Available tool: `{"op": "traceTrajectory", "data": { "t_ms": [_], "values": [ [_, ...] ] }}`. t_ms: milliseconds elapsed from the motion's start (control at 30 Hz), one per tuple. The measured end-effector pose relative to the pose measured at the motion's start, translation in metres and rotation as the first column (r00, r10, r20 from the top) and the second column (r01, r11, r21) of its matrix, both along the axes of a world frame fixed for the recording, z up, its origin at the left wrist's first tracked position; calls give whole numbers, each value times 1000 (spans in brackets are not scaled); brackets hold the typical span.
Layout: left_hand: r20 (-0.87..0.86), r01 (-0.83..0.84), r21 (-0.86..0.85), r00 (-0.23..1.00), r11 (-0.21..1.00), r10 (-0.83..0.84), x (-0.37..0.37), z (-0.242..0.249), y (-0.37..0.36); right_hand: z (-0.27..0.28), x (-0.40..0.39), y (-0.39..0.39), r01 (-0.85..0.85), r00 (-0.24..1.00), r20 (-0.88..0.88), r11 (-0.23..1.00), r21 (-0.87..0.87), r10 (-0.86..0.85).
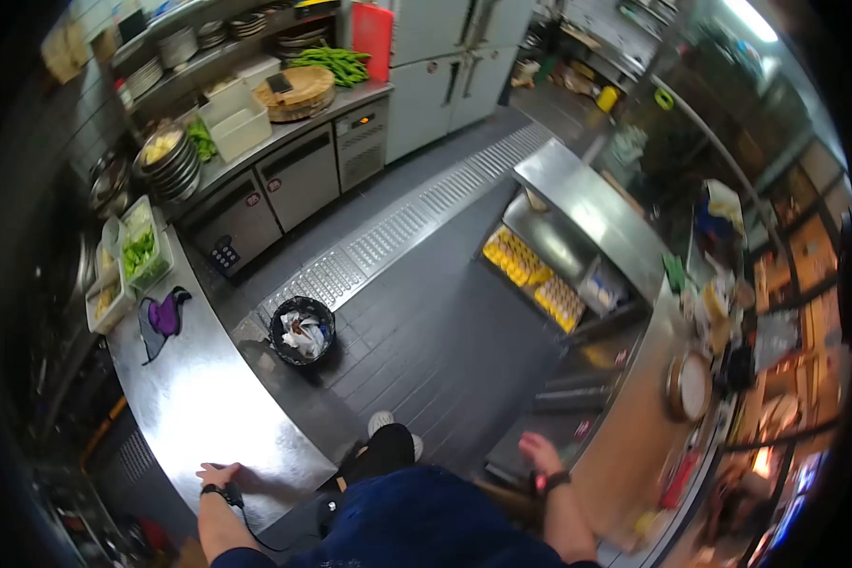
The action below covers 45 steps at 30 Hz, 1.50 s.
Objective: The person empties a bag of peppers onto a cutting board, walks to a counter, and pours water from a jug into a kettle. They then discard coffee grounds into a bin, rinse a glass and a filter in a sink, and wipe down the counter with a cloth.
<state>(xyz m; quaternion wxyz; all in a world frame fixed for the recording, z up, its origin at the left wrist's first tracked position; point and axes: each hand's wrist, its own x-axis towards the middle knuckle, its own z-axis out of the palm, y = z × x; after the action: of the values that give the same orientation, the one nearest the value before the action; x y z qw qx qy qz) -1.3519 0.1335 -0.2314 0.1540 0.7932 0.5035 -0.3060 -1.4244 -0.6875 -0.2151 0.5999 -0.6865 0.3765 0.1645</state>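
Note:
My left hand rests on the steel counter near its front end, fingers spread and holding nothing. A dark band with a cable is around that wrist. My right hand hangs in the air beside the steel drawers, its fingers loosely apart with nothing in them. It also has a dark band at the wrist. Farther up the left counter lies a purple and grey cloth item. Just beyond it stand white tubs of green vegetables.
A black-lined waste bin stands on the floor ahead. To the right, a steel unit has yellow trays on a shelf. Along the back counter are a round chopping block, green peppers and stacked bowls.

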Motion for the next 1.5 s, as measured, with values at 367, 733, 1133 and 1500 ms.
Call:
{"op": "traceTrajectory", "data": {
  "t_ms": [367, 733, 1133, 1500],
  "values": [
    [-57, 84, 68, 995, 994, -80, 55, -39, -10, -62, 36, -58, 130, 930, -328, 984, -119, -163],
    [56, 438, 407, 864, 802, -501, 459, 13, -179, -196, 176, -168, -679, 514, 155, 511, -527, 843],
    [622, 848, -92, 458, 522, -635, 771, 37, -390, -34, 564, -161, -192, 969, -207, 935, -298, 133],
    [-77, 751, -402, 542, 524, -837, 837, 4, -362, 74, 908, -261, -326, 884, 71, 719, -614, 461]
  ]
}}
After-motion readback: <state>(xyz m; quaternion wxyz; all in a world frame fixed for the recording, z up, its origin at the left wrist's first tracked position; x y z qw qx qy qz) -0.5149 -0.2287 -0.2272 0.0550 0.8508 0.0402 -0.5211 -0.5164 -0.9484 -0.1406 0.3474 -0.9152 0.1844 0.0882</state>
